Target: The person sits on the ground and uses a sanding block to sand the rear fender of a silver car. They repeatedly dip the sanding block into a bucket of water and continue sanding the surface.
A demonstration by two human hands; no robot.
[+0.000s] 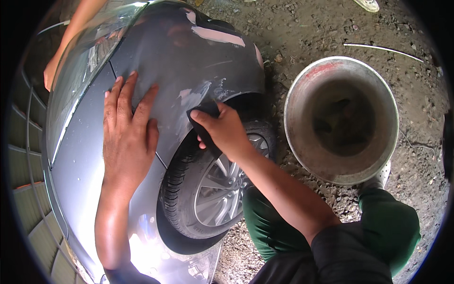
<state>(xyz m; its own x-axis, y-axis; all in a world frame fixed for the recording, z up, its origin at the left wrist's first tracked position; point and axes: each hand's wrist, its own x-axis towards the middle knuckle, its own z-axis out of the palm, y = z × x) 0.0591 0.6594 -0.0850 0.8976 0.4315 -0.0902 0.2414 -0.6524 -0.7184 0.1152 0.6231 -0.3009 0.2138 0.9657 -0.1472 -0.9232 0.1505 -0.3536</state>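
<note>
My right hand (218, 130) grips a folded sheet of black sandpaper (199, 119), thumb on top. Its upper edge lies against the grey car panel (156, 47) just above the wheel arch. Wet, whitish smears and a pale scuffed patch (185, 96) show on the paint beside it. To the left, my left hand (124, 120) rests flat on the panel, fingers spread, holding nothing. Below my right hand stands the car wheel (224, 189), with a black tyre and silver spokes. Pinkish filler patches (218, 36) mark the far end of the panel.
At right, a large round metal bucket (294, 137) holds murky liquid and dark shapes. My green-trousered knees are near it. Gravelly ground (302, 23) carries a thin white strip (383, 48). Another person's arm (71, 35) reaches in beside the car's glass. A shoe (368, 4) shows at the top.
</note>
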